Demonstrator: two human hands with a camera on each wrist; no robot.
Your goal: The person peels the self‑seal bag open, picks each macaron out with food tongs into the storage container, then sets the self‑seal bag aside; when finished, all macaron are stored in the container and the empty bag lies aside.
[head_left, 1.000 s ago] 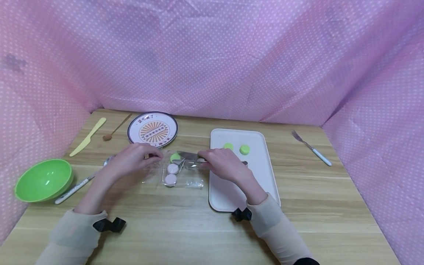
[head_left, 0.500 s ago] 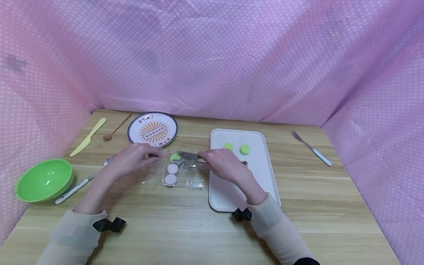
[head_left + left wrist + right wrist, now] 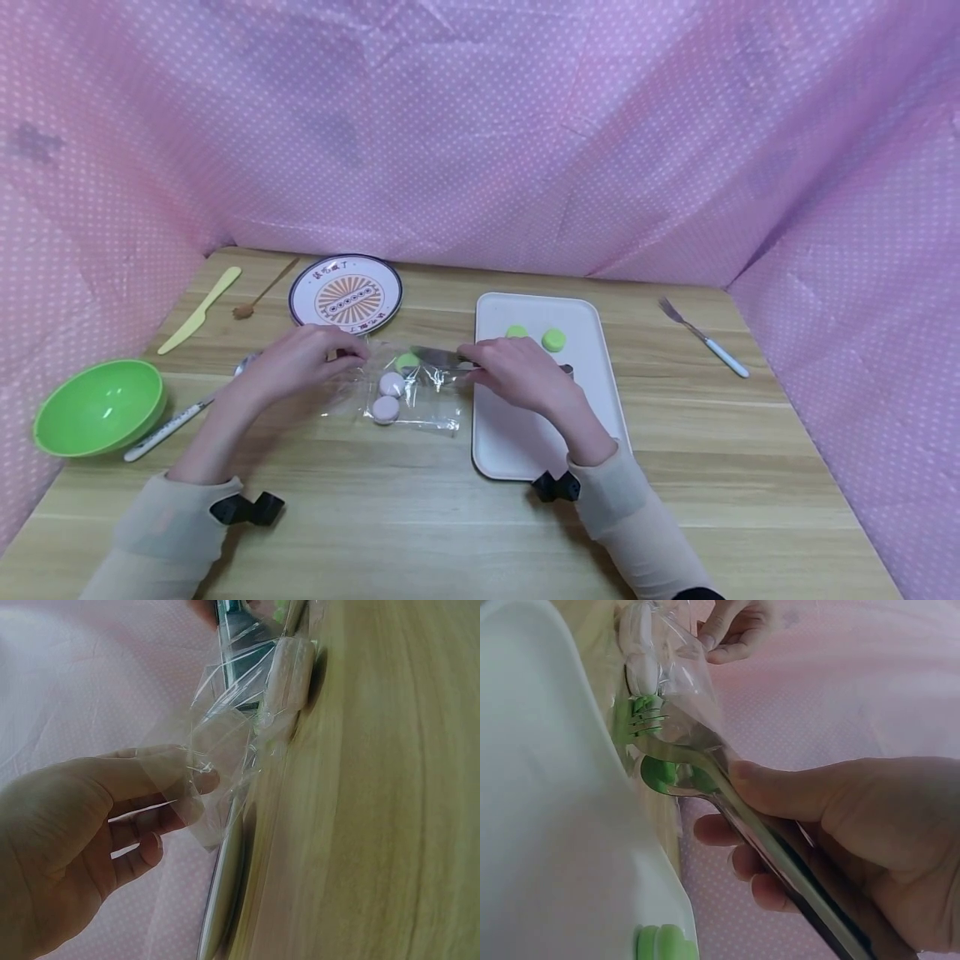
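In the head view my left hand pinches the edge of a clear plastic bag, holding it up; the left wrist view shows the film between thumb and fingers. My right hand grips metal food tongs, one arm fork-ended, the other broad and flat. The tongs' tips are inside the bag, around a green macaron; I cannot tell how firmly they clamp it. Two pale pink macarons lie in the bag below it. Two green macarons sit on the white tray under my right hand.
A patterned plate stands behind my left hand. Leftward lie a green bowl, a white-handled utensil partly hidden by my arm, a yellow knife and a small brown-headed stick. A fork lies far right.
My right hand and the tongs have shifted slightly right, and the green macaron in the bag has moved right with them. My left hand has stayed in place.
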